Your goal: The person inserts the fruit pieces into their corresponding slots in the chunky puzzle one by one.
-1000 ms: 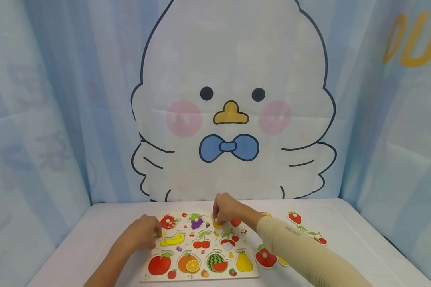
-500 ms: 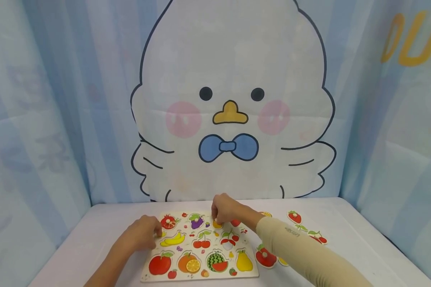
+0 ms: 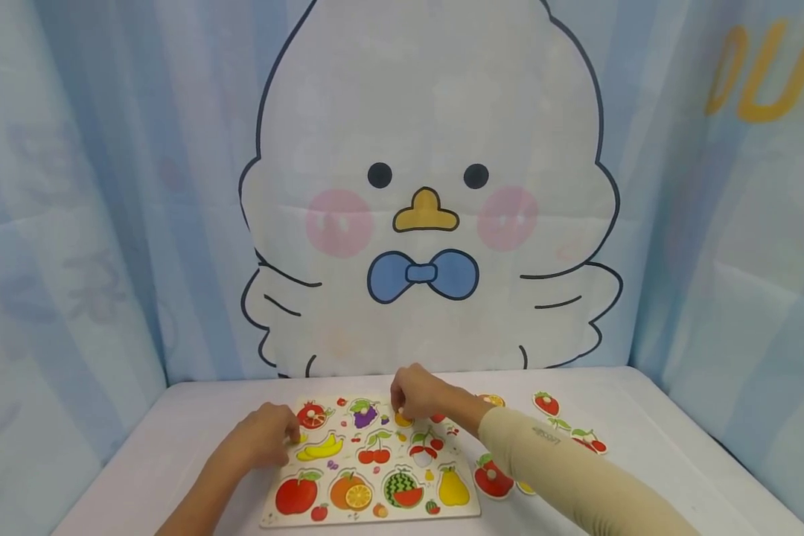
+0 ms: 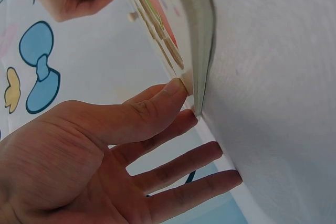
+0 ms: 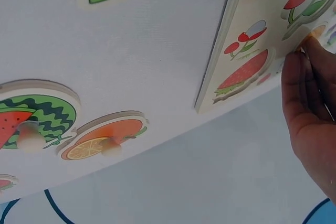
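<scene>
One pale, rectangular, fruit-printed puzzle board (image 3: 348,519), flat on the white bench (image 3: 141,461), its left side pinched by the left hand (image 3: 261,438). One small yellow-orange, flat fruit piece (image 3: 403,420), in the board's far row, apparently pinched by the right hand (image 3: 418,391) (whether seated flush, cannot tell). Step in hand, by judgement: fitting that piece; next move calls for aligning, pressing straight down, then letting go.
</scene>
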`<act>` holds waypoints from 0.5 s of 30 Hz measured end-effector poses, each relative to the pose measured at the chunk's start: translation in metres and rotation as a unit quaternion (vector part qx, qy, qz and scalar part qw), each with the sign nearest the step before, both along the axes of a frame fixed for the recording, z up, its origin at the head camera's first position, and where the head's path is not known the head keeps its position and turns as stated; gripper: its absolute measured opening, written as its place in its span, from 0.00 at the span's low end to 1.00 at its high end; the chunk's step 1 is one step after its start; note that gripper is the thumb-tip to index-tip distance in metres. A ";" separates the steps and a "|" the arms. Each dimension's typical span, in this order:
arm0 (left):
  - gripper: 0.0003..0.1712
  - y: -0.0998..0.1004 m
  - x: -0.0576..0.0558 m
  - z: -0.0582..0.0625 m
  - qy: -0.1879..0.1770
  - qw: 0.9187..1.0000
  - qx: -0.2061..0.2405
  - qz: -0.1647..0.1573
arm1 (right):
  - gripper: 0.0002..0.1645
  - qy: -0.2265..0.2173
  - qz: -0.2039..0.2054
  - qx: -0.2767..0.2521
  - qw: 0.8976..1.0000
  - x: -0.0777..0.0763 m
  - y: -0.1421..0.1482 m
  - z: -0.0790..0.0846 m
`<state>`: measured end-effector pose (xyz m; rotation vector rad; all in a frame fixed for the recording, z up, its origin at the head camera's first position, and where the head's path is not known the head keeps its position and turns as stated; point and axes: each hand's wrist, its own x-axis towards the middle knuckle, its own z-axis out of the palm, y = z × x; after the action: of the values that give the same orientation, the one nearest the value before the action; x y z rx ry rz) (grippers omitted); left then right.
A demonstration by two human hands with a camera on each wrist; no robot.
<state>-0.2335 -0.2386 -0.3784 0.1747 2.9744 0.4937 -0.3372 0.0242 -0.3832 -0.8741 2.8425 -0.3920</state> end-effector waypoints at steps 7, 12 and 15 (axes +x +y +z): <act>0.12 -0.001 0.000 -0.001 -0.004 1.000 0.008 0.003 | 0.08 0.002 0.022 -0.004 1.000 0.002 -0.001 -0.001; 0.12 0.000 0.000 -0.001 -0.008 1.000 0.008 0.007 | 0.09 0.009 0.042 -0.002 0.999 0.001 -0.002 -0.002; 0.12 0.001 0.001 -0.001 -0.008 1.000 0.007 0.010 | 0.08 0.010 0.040 -0.006 0.999 0.000 -0.001 -0.003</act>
<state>-0.2328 -0.2380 -0.3790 0.1417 2.9597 0.5168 -0.3370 0.0230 -0.3858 -0.9975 2.8147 -0.3941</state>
